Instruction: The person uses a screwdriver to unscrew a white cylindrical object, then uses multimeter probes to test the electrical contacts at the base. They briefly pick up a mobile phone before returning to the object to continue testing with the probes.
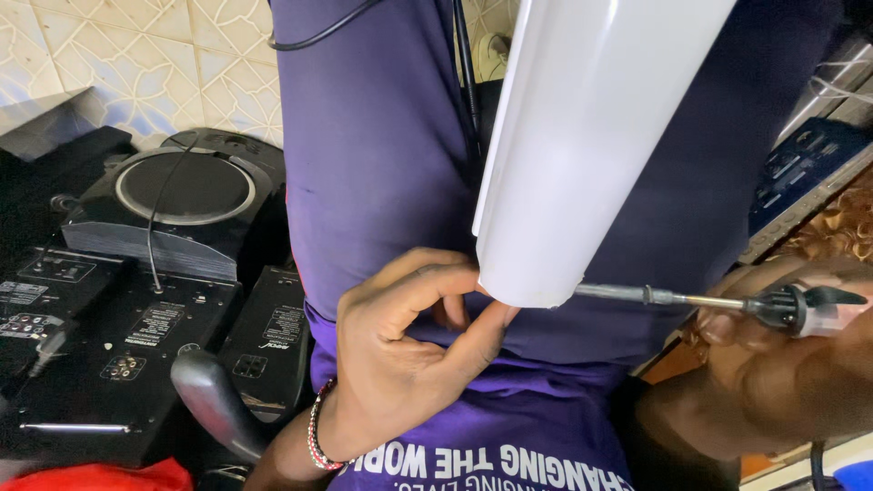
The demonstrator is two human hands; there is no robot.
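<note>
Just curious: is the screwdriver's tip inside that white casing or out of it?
In. The screwdriver shaft disappears under the white casing bottom edge; its tip is hidden.

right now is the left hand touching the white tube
Touching. The head view shows the left hand with thumb and forefinger pressed against the lower end of the white tube.

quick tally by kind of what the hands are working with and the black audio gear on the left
long white plastic housing: 1
screwdriver with metal shaft and black-and-clear handle: 1
round-topped black speaker: 1
flat black speaker boxes showing back panels: 2
total: 5
The left hand steadies the housing; the right hand grips the screwdriver.
</note>
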